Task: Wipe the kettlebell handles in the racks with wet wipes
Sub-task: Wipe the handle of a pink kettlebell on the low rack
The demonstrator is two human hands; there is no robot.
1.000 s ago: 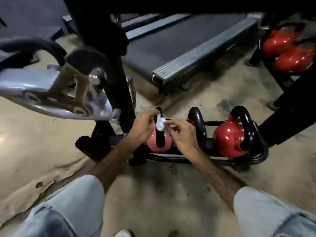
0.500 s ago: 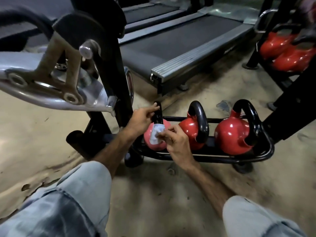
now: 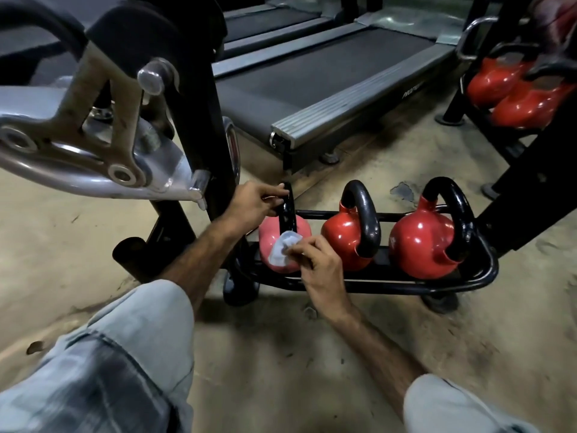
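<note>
On the floor, the rack [image 3: 487, 270] holds three kettlebells. Left hand [image 3: 249, 204] grips the pink kettlebell's handle [image 3: 288, 210]; right hand [image 3: 321, 270] pinches a wet wipe [image 3: 282, 250] against its body.

A dark brand word runs along the grey side rail of the near treadmill [image 3: 359, 98], far right of centre; its letters are too small to read.

Pink kettlebell [image 3: 271, 237] upright, leftmost in low rack [image 3: 487, 273]; white wipe [image 3: 282, 250] against its front.
</note>
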